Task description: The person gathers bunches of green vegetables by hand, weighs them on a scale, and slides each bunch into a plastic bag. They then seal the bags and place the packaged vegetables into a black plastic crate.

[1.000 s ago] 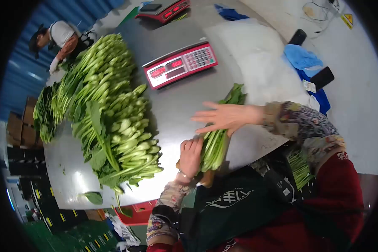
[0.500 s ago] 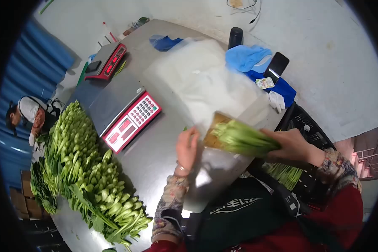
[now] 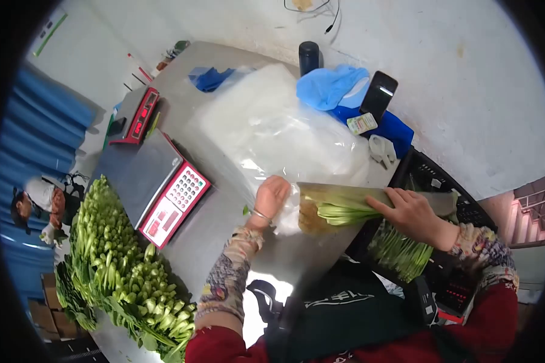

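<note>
Right hand [image 3: 415,216] clamped on the bundle of greens [image 3: 347,213], across the left side of the crate [image 3: 421,162]!

The bundle's pale end pokes out left of the crate, against a flat brown piece [image 3: 312,212]; the left hand [image 3: 272,196] sits farther left, beside the plastic sheets [image 3: 266,103], fingers curled, and whether they pinch film, I can't tell. A slack grip could let stalks slide free into the crate, and a snagged sheet might drag its neighbours along! The right hand covers the bundle's middle, leaf tips blur into the crate, and the brown piece is hard to identify.
</note>
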A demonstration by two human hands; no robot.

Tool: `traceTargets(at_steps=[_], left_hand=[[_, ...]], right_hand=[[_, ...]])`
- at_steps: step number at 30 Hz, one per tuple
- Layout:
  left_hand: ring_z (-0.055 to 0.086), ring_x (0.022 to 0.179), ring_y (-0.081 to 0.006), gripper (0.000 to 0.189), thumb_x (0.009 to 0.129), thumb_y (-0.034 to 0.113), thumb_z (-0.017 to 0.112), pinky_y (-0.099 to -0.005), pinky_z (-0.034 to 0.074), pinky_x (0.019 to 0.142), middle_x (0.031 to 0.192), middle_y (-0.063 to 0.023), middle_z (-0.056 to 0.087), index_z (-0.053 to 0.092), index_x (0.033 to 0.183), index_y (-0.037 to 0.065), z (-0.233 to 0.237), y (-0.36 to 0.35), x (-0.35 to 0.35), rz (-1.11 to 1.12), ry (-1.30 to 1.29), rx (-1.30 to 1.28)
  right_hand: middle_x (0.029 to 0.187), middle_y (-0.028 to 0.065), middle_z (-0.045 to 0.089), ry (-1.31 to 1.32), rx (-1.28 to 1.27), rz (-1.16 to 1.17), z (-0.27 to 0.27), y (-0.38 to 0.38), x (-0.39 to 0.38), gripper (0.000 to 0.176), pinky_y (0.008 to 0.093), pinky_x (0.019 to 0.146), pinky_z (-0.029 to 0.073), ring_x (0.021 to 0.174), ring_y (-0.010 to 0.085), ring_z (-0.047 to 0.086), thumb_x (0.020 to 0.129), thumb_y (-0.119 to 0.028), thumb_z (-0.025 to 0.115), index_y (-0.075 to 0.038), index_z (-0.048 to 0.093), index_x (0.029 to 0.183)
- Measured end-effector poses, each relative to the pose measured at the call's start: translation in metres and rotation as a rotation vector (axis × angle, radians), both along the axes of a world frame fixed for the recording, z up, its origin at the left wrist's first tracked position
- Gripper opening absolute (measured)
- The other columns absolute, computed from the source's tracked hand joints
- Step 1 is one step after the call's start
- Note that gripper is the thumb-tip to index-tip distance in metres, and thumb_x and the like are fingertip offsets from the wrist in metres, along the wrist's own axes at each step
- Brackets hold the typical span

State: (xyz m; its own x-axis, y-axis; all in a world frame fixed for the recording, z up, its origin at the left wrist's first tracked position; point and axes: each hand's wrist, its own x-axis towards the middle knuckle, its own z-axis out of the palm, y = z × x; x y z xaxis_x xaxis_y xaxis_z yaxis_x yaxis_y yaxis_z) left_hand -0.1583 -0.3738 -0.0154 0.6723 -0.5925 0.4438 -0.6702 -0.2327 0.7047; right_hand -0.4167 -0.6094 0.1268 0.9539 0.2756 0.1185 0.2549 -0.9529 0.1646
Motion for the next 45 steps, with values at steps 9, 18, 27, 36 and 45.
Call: traceTargets(at_steps=[9,18,27,36,45], left_hand=[[0.059,0.109,-0.0301,0.005,0.087,0.007,0.058,-0.0428,0.042,0.097,0.103,-0.0099,0.067,0.059,0.092,0.005,0.034,0.012,-0.026,0.246,0.138,-0.171],[0.058,0.111,-0.0291,0.007,0.086,0.007,0.058,-0.0458,0.036,0.102,0.104,-0.0090,0.067,0.063,0.091,0.005,0.047,0.010,-0.046,0.387,0.177,-0.344],[0.057,0.112,-0.0266,0.006,0.085,0.009,0.060,-0.0484,0.027,0.105,0.103,-0.0075,0.068,0.064,0.089,0.007,0.038,0.007,-0.063,0.385,0.133,-0.329],[0.054,0.116,-0.0247,0.008,0.084,0.011,0.062,-0.0534,0.011,0.110,0.102,-0.0029,0.068,0.068,0.089,0.009,0.054,0.005,-0.131,0.457,-0.035,-0.224],[0.051,0.112,-0.0233,0.035,0.080,0.019,0.067,-0.0446,0.040,0.096,0.114,-0.0110,0.055,0.055,0.110,0.006,0.069,0.061,-0.226,-0.311,-0.374,-0.142]], right_hand=[[0.084,0.0109,0.063,0.216,0.381,-0.442,-0.013,0.000,0.043,0.068,0.0394,0.062,0.049,0.072,0.0267,0.063,0.071,-0.020,0.069,-0.019,0.043,0.134],[0.087,0.0069,0.061,0.085,0.246,-0.290,-0.026,0.037,0.048,0.062,0.0377,0.056,0.049,0.068,0.0263,0.062,0.076,-0.014,0.065,-0.016,0.043,0.134],[0.071,0.0153,0.061,0.101,0.276,-0.311,-0.023,0.049,0.013,0.058,0.0419,0.057,0.048,0.063,0.0320,0.061,0.076,-0.026,0.066,-0.016,0.048,0.130],[0.071,0.0166,0.063,0.150,0.441,-0.476,-0.018,0.086,-0.008,0.056,0.0449,0.061,0.047,0.066,0.0356,0.061,0.074,-0.032,0.068,-0.018,0.053,0.126],[0.071,0.0199,0.061,0.015,0.652,-0.553,-0.060,0.105,-0.006,0.059,0.0432,0.061,0.047,0.066,0.0371,0.061,0.074,-0.034,0.070,-0.020,0.052,0.128]])
